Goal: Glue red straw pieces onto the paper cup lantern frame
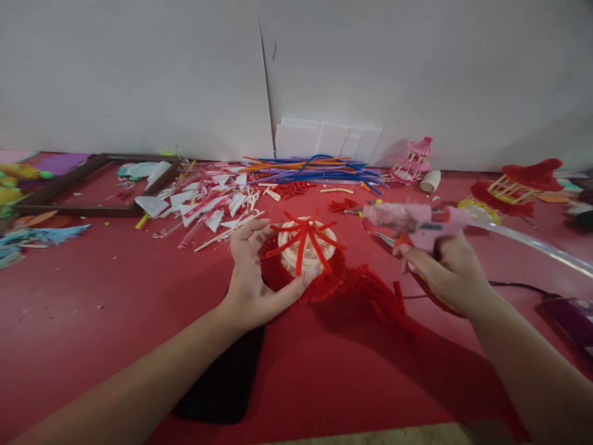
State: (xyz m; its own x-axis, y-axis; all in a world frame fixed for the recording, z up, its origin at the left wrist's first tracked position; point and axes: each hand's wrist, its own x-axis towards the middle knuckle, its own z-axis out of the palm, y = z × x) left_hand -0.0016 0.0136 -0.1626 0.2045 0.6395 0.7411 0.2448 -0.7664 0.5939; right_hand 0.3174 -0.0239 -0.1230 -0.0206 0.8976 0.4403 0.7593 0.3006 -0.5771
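Observation:
My left hand curves round the near left side of a small round craft piece, its thumb on the front rim. The piece has a cream ring, a red fuzzy base and orange-red pipe cleaner strips spreading from its top centre. In my right hand is a pink glue gun, its nozzle pointing left, up and right of the piece. A clear glue stick extends from the gun's back. Cut red pipe cleaners lie between the piece and my right hand.
A dark phone lies under my left forearm. Behind are white and pink scraps, blue and orange pipe cleaners, a pink tower, a red-roofed model and a dark frame. Scissors lie near the gun.

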